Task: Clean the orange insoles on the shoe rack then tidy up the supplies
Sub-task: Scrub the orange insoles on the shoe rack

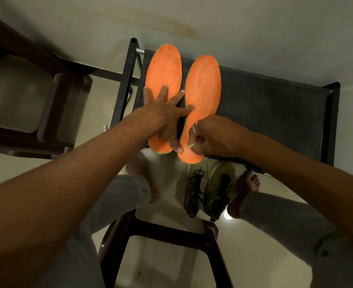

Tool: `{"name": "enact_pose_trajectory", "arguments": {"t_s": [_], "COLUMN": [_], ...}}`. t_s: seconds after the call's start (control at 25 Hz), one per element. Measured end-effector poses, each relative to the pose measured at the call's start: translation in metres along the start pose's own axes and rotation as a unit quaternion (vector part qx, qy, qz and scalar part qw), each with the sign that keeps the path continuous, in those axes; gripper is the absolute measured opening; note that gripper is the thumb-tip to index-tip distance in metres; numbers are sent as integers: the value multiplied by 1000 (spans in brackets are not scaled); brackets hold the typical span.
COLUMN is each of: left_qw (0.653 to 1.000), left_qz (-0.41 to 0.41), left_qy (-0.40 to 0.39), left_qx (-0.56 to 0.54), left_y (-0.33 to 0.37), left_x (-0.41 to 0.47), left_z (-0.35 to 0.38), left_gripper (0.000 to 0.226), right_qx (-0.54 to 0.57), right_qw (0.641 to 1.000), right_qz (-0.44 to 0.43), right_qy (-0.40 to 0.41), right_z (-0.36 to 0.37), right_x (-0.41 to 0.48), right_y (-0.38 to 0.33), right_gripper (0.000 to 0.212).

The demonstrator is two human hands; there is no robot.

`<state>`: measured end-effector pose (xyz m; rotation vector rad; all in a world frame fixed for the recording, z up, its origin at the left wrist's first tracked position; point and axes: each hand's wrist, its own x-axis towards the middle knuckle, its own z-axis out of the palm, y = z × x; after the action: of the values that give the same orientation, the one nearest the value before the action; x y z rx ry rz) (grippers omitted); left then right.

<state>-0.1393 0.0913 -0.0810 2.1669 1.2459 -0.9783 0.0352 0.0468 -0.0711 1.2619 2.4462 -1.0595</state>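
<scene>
— What's closest?
— Two forearms (71,179) reaching in from the bottom corners, over a brown stool (161,229) and pale shoes (204,188) on the floor.
— The hands?
— Mid-frame. The left hand (165,115) presses the left insole (163,67), fingers spread flat. The right hand (213,138) is curled, pinching a small white thing (192,145) at the right insole (202,90) heel. Both insoles lie on the black shoe rack (275,111).
— Handling?
— Probably light and bendy: pin flat, lift by an edge.
</scene>
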Motion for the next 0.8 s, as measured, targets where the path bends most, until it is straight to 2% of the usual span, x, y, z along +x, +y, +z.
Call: {"name": "enact_pose_trajectory", "arguments": {"t_s": [0.12, 0.24, 0.32, 0.44, 0.52, 0.56, 0.64, 0.72, 0.8], "left_qw": [1000, 1000, 1000, 1000, 1000, 1000, 1000, 1000, 1000], "left_qz": [-2, -7, -6, -6, -8, -8, -4, -4, -7], "left_qy": [-2, -1, 2, -3, -4, -4, 0, 1, -4], "left_qx": [6, 4, 2, 5, 4, 3, -1, -1, 1], "left_y": [1, 3, 2, 1, 2, 2, 2, 1, 1], "left_x": [0, 0, 0, 1, 1, 0, 1, 1, 1], "left_z": [-1, 1, 1, 1, 0, 0, 1, 2, 2], "left_gripper": [134, 134, 134, 134, 134, 134, 135, 135, 134], "right_qx": [15, -11, -3, 27, 26, 16, 22, 73, 124], "right_qw": [998, 1000, 999, 998, 996, 996, 997, 992, 990], "right_qz": [-27, 21, 33, 3, 19, 38, 80, 88, 64], "right_qy": [57, -21, -31, 58, 85, 75, 1, -50, -7], "right_z": [12, 0, -3, 10, 14, 10, -4, -11, -4], "right_x": [2, 0, 0, 2, 2, 3, 3, 4, 5], "right_y": [-9, -2, 2, -7, -10, -7, 4, 13, 8], "right_gripper": [6, 5, 5, 10, 12, 12, 10, 8, 8]}}
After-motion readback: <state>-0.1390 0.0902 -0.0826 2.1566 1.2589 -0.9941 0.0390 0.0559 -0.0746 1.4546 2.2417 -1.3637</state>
